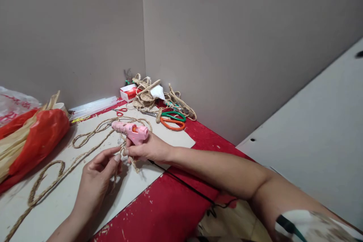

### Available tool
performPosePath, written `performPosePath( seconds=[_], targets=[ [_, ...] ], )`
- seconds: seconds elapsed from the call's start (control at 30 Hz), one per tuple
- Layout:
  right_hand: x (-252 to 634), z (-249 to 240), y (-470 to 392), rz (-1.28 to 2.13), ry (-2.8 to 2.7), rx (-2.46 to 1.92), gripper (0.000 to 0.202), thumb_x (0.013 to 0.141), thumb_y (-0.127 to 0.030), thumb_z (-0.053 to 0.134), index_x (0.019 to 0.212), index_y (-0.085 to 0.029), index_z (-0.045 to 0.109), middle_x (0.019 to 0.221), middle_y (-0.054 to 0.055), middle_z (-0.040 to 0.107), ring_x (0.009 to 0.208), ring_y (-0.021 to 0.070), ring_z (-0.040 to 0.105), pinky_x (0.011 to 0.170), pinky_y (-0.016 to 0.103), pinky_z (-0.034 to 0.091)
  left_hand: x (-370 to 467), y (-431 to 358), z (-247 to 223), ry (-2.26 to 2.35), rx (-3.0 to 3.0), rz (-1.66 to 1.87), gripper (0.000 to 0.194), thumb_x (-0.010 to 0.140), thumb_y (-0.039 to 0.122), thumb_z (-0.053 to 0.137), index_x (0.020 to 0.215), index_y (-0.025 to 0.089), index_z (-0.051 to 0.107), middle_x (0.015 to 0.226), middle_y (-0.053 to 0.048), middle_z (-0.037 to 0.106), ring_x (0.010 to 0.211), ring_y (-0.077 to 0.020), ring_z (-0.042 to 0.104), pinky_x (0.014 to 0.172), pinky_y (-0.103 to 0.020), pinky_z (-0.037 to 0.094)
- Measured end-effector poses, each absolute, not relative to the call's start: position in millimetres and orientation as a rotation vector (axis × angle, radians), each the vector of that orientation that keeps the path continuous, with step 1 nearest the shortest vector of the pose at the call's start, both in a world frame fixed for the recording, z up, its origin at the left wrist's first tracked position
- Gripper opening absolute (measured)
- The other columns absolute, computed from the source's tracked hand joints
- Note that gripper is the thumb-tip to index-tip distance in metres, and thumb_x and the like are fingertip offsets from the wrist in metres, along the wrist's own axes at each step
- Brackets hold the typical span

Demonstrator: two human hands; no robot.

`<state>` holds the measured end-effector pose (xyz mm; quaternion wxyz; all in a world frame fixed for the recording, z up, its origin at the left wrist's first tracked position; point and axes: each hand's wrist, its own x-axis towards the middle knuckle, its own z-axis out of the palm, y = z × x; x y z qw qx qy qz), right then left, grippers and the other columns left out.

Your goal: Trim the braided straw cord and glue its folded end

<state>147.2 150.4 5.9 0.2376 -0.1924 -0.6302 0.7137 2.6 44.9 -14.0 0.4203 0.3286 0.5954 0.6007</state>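
A pink glue gun (131, 131) is held in my right hand (153, 148), its nozzle pointing left over the white sheet (159, 162). The thumb and finger of my right hand also reach the thin rope strands beside my left fingertips. My left hand (98, 174) pinches those strands between thumb and forefinger, just below the glue gun. A loose rope end (134, 164) hangs under my right hand. Braided rope (76, 160) runs from there in loops across the sheet to the lower left.
Green-handled scissors (173, 115) and an orange handle (172, 124) lie behind my right hand, near small red scissors (121, 112). Coiled rope (146, 98), a red-white box (129, 93) and clear sticks (95, 106) sit by the wall. A red bag (52, 132) with fibre stands left. A black cord (187, 185) crosses the red table (161, 206).
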Motion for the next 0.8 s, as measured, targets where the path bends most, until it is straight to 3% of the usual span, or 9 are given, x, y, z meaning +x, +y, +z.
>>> performPosePath(
  seconds=[0.23, 0.4, 0.57, 0.67, 0.8],
  targets=[
    [156, -3, 154, 2.138, -1.677, -0.557, 0.025, 0.07, -0.025, 0.072, 0.088, -0.017, 0.057, 0.063, -0.005, 0.057, 0.05, 0.0076, 0.053, 0.047, 0.019, 0.042, 2, 49, -17, 1.625, 0.916, 1.354, 0.029, 0.057, 0.041, 0.084, 0.07, 0.016, 0.075, 0.06, -0.006, 0.067, 0.051, -0.0144, 0.049, 0.046, -0.025, 0.038],
    [152, -11, 168, 2.018, -1.704, -0.701, 0.019, 0.075, -0.031, 0.068, 0.078, -0.016, 0.056, 0.059, -0.003, 0.057, 0.049, 0.0073, 0.052, 0.049, 0.02, 0.044, -7, 55, -20, 1.539, 0.6, 1.278, 0.03, 0.054, 0.038, 0.085, 0.069, 0.017, 0.07, 0.043, 0.004, 0.048, 0.035, -0.0054, 0.032, 0.034, -0.017, 0.022],
    [167, 2, 164, 1.58, -1.843, -0.617, 0.028, 0.083, -0.045, 0.057, 0.074, -0.019, 0.052, 0.063, -0.002, 0.05, 0.054, 0.0086, 0.048, 0.052, 0.023, 0.042, -17, 62, -22, 1.392, 0.391, 1.475, 0.03, 0.053, 0.026, 0.086, 0.076, 0.015, 0.071, 0.062, -0.002, 0.065, 0.043, -0.0052, 0.046, 0.042, -0.015, 0.04],
    [179, 11, 151, 1.309, -2.136, -0.491, 0.028, 0.085, -0.049, 0.053, 0.089, -0.022, 0.059, 0.068, 0.001, 0.052, 0.061, 0.0128, 0.049, 0.057, 0.026, 0.041, -21, 62, -25, 1.318, 0.316, 1.532, 0.026, 0.058, 0.02, 0.084, 0.08, 0.015, 0.072, 0.066, -0.001, 0.065, 0.047, -0.0055, 0.05, 0.045, -0.014, 0.045],
    [180, 7, 142, 1.139, -2.358, -0.385, 0.031, 0.081, -0.049, 0.062, 0.071, -0.023, 0.048, 0.063, -0.002, 0.047, 0.054, 0.0112, 0.04, 0.054, 0.025, 0.035, -25, 62, -27, 1.218, 0.298, 1.618, 0.019, 0.062, 0.017, 0.082, 0.078, 0.016, 0.071, 0.062, 0.002, 0.059, 0.049, -0.0059, 0.051, 0.045, -0.014, 0.047]
  ],
)
